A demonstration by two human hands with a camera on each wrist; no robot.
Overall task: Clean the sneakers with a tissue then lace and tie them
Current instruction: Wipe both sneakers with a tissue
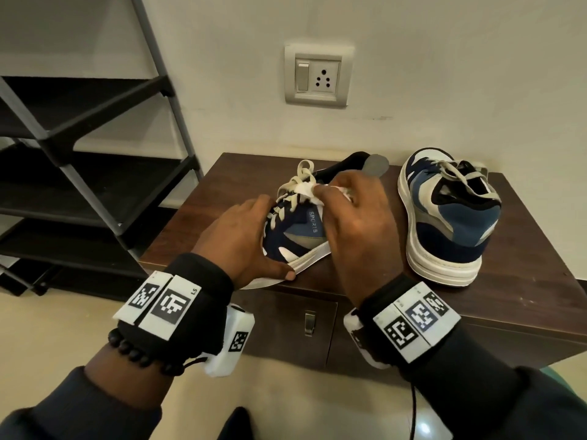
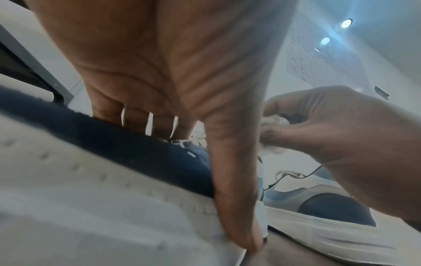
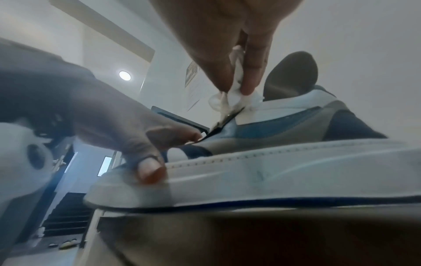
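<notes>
The near sneaker (image 1: 297, 230) sits at the front left of the wooden cabinet top (image 1: 524, 249), its toe poking past the front edge. The left hand (image 1: 244, 239) grips its toe end, thumb on the white sole. The right hand (image 1: 355, 217) pinches a crumpled white tissue (image 1: 305, 189) against the laces near the tongue. The second sneaker (image 1: 444, 214) stands apart on the right, heel toward the front, with bare wood between the two. A wall socket (image 1: 317, 78) sits above; a dark shoe rack (image 1: 79, 147) stands close on the cabinet's left.
</notes>
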